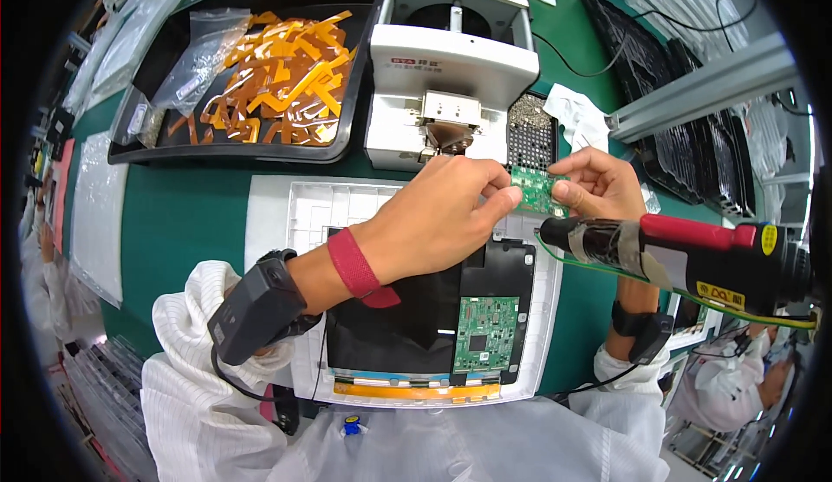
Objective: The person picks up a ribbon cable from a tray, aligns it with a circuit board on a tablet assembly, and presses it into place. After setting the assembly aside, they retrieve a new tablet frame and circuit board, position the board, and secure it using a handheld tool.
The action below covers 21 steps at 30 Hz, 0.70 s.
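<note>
A small green circuit board is held up above the far right part of a white frame. My left hand pinches its left end between thumb and fingers. On its right end, my right hand grips with thumb and forefinger. Below them, a black display panel lies in the frame. A larger green circuit board rests on the panel's right side, and an orange flex strip runs along the near edge. Part of the panel is hidden by my left arm.
A black and red electric screwdriver juts in from the right, over my right forearm. A white screw feeder stands behind my hands, beside a holed screw tray. Far left, a black bin holds orange flex cables.
</note>
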{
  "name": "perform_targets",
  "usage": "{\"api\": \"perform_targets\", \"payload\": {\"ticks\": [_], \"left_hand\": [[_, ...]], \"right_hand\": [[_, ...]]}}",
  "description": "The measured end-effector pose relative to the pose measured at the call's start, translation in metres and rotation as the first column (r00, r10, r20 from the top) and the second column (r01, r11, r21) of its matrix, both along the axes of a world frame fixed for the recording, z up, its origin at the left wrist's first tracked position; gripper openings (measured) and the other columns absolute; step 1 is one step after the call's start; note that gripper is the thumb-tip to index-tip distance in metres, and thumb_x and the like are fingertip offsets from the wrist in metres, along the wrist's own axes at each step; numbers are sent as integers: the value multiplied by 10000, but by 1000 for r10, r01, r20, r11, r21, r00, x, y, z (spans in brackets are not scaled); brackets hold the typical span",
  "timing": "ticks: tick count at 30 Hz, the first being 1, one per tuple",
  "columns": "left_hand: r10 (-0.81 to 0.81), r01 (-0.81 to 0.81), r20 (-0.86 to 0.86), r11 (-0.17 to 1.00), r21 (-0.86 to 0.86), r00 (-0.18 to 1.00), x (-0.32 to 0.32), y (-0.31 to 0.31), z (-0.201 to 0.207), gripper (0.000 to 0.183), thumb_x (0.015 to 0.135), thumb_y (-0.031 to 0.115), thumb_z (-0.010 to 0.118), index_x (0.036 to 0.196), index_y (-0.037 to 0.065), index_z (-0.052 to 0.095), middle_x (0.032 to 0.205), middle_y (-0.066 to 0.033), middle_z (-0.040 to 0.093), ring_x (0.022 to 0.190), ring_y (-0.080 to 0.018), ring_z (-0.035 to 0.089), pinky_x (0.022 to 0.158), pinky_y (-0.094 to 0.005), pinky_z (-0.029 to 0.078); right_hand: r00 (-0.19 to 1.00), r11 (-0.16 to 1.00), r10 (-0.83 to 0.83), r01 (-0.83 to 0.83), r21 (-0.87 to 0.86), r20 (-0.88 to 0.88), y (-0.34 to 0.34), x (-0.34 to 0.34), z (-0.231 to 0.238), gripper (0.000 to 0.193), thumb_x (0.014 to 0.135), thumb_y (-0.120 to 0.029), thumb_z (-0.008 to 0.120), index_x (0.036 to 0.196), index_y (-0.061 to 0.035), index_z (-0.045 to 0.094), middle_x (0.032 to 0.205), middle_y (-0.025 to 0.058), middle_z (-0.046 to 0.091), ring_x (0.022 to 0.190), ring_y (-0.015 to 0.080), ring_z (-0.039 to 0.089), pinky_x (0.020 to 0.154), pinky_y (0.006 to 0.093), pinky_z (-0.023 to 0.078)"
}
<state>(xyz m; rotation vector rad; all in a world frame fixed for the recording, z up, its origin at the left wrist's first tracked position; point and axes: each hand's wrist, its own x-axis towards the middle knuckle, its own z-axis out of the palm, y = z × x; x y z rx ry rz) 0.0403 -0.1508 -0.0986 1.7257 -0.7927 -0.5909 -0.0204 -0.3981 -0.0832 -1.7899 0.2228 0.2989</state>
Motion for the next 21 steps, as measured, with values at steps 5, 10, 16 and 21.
{"api": "perform_targets", "payload": {"ticks": [5, 10, 16, 21], "left_hand": [[33, -37, -314, 999, -6, 949, -2, -1, 1, 315, 1000, 214, 600, 873, -66, 669, 723, -104, 687, 558, -139, 601, 535, -287, 480], [81, -85, -329, 996, 5, 941, -3, 6, -4, 295, 1015, 215, 608, 894, -51, 653, 740, -55, 675, 530, -59, 537, 496, -227, 438], [119, -107, -233, 992, 64, 965, -3, 13, 0, 291, 1008, 209, 616, 891, -56, 650, 735, -43, 673, 532, -58, 546, 485, -229, 439], [117, -97, -199, 990, 107, 973, -7, 14, 1, 289, 1005, 202, 619, 879, -56, 657, 732, -53, 688, 523, -55, 549, 471, -228, 434]], "right_hand": [[1000, 998, 3, -4, -56, -3, 7, -12, 10, 180, 932, -92, 727, 1075, 7, 683, 797, 11, 685, 617, 28, 560, 538, 187, 425], [955, 984, 77, -26, -178, 287, 4, -29, 19, 287, 899, -116, 736, 1155, -8, 664, 1035, 49, 622, 739, 42, 508, 681, 210, 408], [809, 895, 438, -352, -274, 392, 21, -47, 49, 639, 678, -241, 937, 1205, -45, 634, 1211, 117, 596, 863, 174, 594, 764, 275, 481], [694, 816, 535, -277, -508, 481, 25, -42, 55, 500, 703, -289, 918, 1038, -22, 661, 984, 124, 707, 912, 275, 693, 801, 360, 547]]}}
